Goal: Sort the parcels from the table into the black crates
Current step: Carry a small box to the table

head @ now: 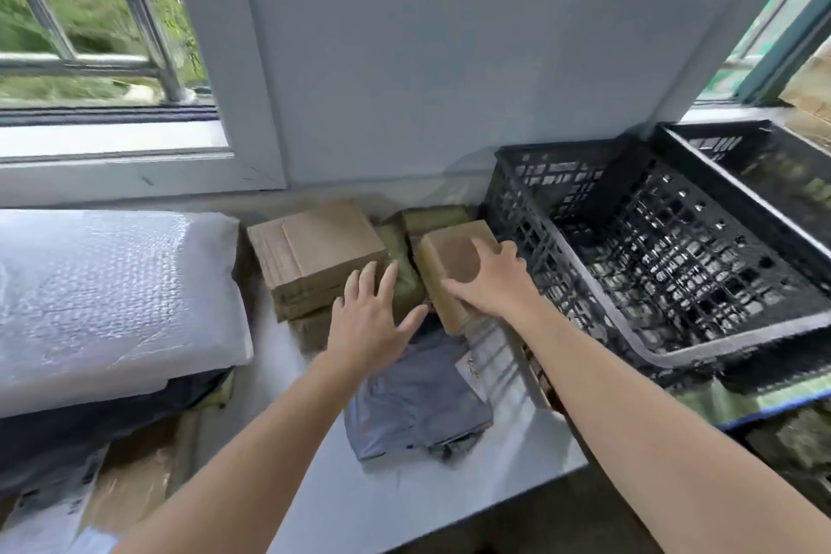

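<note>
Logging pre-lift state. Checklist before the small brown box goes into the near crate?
1. Right hand grips the small brown box: ok, fingers curled over its top.
2. Left hand free: ok, open, fingers spread above the green parcel.
3. Near crate has room: ok, mesh floor shows.
4. Box lifts free: cannot tell, its underside is hidden.
5. Far crate has room: cannot tell, blurred.
</note>
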`<state>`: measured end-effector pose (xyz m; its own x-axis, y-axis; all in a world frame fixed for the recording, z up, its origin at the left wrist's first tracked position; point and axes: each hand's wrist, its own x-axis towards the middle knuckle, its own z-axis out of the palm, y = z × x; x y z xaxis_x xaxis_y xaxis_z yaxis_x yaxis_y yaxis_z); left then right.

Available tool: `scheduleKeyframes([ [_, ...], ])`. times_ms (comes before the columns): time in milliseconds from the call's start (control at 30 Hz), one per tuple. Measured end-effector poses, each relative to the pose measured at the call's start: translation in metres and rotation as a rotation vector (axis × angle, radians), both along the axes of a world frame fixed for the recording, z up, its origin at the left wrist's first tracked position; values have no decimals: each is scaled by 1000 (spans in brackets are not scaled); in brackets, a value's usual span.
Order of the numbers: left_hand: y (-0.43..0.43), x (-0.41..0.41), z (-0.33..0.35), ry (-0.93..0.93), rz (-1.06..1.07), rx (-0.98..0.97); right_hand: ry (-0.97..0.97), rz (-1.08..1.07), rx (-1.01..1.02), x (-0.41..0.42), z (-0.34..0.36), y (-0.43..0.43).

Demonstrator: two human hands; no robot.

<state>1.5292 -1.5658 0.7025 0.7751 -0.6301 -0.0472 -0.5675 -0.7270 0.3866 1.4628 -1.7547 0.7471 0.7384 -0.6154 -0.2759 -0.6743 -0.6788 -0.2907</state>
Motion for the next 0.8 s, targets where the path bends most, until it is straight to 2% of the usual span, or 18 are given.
scheduleKeyframes([
  [167, -31, 16, -9, 195, 12, -150, -42, -16, 131, 25, -14, -22],
  [300, -57, 18, -8, 178, 16, -190, -52, -29, 197, 36, -21, -41],
  [500, -79, 8, -4, 175, 100, -195, -60, 30, 75, 63, -22, -59],
  [633, -86, 2, -2, 181, 187, -188, -67, 61, 139, 76, -25, -69],
  [800, -89, -11, -5, 145, 275, -181, -11, 71, 1, 87, -28, -73],
])
